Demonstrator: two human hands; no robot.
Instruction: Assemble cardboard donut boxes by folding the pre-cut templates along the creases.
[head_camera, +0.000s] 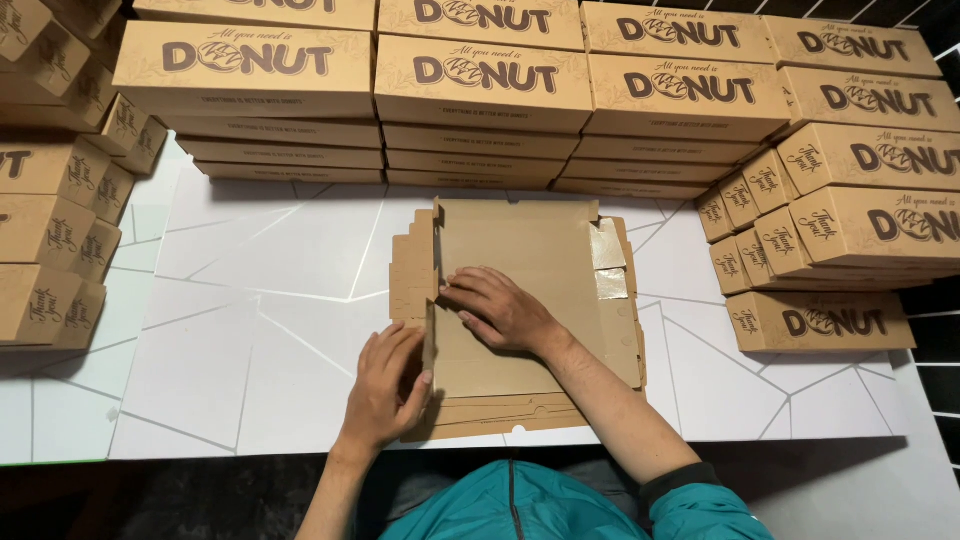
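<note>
We see the flat cardboard box blank lying in the centre of the frame on the white table, its long axis running from the lower edge toward the stacks of folded boxes at the top. Its left side flap stands partly raised, pointing up along that same axis. Our left hand, at lower centre-left, cups the near end of the flap with fingers loosely curled. Our right hand lies flat and spread on the panel just right of the fold, fingertips touching the crease. Both hands sit on the blank; the left is nearer us.
</note>
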